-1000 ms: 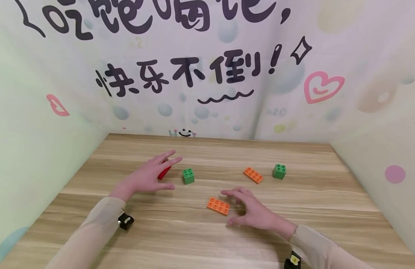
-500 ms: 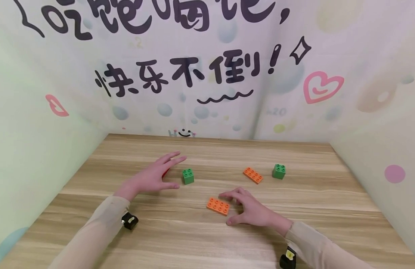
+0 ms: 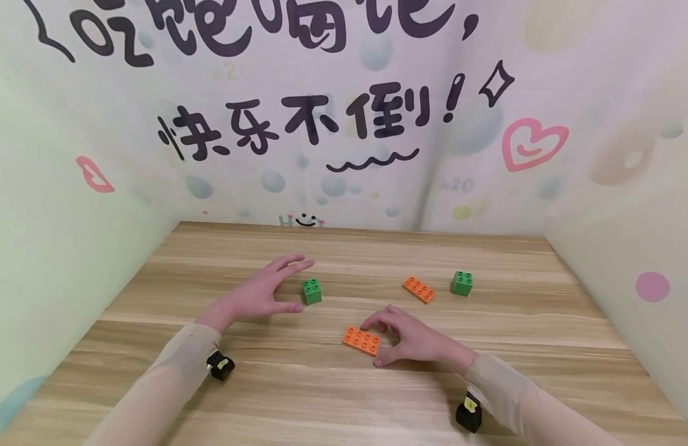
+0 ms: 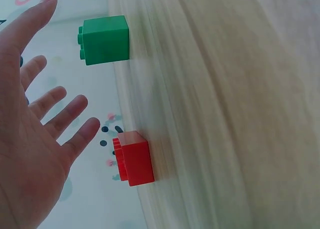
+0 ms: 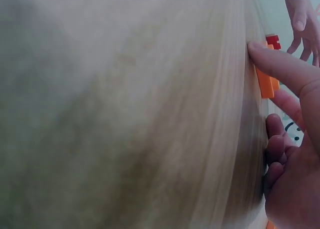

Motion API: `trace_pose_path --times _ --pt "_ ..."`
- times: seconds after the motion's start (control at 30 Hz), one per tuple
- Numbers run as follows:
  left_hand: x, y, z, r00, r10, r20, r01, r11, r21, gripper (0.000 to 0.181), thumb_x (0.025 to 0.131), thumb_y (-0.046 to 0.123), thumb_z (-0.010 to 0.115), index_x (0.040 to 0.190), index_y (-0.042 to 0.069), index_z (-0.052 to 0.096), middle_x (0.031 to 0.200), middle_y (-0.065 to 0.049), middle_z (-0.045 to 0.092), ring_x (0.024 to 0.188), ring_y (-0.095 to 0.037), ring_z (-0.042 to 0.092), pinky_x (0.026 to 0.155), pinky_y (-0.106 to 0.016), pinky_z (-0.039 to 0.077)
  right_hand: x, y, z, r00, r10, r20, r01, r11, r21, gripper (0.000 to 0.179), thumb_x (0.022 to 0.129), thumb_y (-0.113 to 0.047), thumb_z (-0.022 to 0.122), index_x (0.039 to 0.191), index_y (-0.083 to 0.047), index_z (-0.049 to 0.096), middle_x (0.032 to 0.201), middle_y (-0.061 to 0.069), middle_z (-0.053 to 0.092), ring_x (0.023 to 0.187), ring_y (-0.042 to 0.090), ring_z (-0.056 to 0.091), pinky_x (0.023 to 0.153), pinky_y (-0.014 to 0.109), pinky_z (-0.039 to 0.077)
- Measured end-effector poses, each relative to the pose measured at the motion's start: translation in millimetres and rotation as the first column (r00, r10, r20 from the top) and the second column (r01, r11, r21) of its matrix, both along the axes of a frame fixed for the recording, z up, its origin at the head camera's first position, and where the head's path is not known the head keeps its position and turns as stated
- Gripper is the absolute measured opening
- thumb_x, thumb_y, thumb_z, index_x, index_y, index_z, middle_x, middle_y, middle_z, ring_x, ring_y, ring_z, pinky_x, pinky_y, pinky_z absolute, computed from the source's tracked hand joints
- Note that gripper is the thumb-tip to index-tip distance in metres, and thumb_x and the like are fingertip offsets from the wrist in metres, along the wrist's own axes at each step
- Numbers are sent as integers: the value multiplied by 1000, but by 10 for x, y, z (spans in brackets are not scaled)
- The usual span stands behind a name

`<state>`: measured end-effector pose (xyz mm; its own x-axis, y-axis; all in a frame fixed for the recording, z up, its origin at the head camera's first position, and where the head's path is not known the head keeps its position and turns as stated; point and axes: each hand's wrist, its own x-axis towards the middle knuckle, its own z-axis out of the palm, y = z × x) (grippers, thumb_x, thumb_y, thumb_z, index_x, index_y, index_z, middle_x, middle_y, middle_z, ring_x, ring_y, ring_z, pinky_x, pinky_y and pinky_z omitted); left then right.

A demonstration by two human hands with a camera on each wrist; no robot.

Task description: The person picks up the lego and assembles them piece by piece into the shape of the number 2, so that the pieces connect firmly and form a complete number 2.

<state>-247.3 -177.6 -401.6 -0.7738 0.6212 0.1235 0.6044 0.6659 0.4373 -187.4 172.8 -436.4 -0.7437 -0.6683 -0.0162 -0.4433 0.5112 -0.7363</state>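
Beyond the orange brick (image 3: 361,341) lie its twin (image 3: 418,289), two green bricks (image 3: 313,293) and, in head view now hidden by the loose left hand (image 3: 257,296), a red brick (image 4: 139,164). The right hand (image 3: 410,337) came nearer to the orange brick; whether it grips, I cannot tell.

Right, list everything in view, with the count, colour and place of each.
Table: 1, brown wood grain, across the lower head view.
Green bricks: 2, green, on the table, one left of centre, one well to the right.
Orange bricks: 2, orange, on the table, one near the middle, one farther back and right.
Red brick: 1, red, on the table, seen in both wrist views.
Backdrop: 1, white, pale spots, behind the table.
Writing: 2 lines, black, on the backdrop.
Hearts: 2, pink, left and right.
Wrist cams: 2, black, one at each cuff.
Sleeves: 2, beige, lower left and right.
Left grip: 1, bare, beside the left green brick.
Right grip: 1, bare, at the nearer orange brick's right end.
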Motion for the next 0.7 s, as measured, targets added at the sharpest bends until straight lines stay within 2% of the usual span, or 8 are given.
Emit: trace_pose_path --times 0.2,0.37,0.6,0.7 --pt "-1 22 -3 1000 -3 10 3 1000 2 90 83 41 78 156 34 26 162 -5 27 149 -33 29 114 -60 35 -60 -6 -6 1000 18 -8 -18 1000 18 54 79 -37 82 127 -24 61 108 2 54 96 16 44 78 24 37" --pt "7 47 2 1000 -5 5 5 1000 -6 94 83 43 78 157 34 22 163 -6 27 148 -36 31 114 -61 33 -94 14 -25 1000 25 9 -25 1000 -3 50 81 -33 81 126 -23 61 109 1 55 96 14 44 79 23 38" --pt "32 84 6 997 0 81 1 1000 -11 91 84 42 77 155 41 21 162 -4 26 145 -35 36 112 -60 37 -82 40 -48 1000 1 13 -1 1000 -28 44 83 -30 80 122 -22 63 100 3 52 89 13 44 73 21 37" --pt "38 92 -5 996 2 89 0 1000 -16 90 84 42 77 155 41 22 161 -5 28 145 -33 38 112 -58 38 -72 36 -48 1000 -4 9 4 999 -36 43 83 -29 80 121 -21 63 100 4 52 89 13 43 72 21 37"
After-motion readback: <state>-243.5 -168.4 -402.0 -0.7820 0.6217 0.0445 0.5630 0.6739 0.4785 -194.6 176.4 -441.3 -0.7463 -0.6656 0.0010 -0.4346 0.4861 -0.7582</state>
